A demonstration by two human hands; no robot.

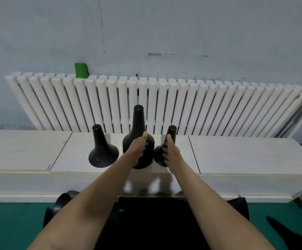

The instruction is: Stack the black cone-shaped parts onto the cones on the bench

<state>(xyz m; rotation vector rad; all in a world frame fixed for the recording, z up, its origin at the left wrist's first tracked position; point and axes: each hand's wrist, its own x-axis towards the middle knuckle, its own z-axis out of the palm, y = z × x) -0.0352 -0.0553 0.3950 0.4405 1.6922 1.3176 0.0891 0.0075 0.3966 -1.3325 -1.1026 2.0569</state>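
Cones stand in a row on the bench at the centre of the frame: left cone, taller middle cone, right cone. The left hand grips the middle cone's wide body, thumb up along it, fingers curled round its right side. The right hand holds the right cone, thumb on its neck, fingers curled on its left flank. The left cone stands apart, untouched. Behind runs a radiator with a green block on top, upper left

My head camera faces forward and down, close over the white tiled bench, white ribbed metal radiator behind it.
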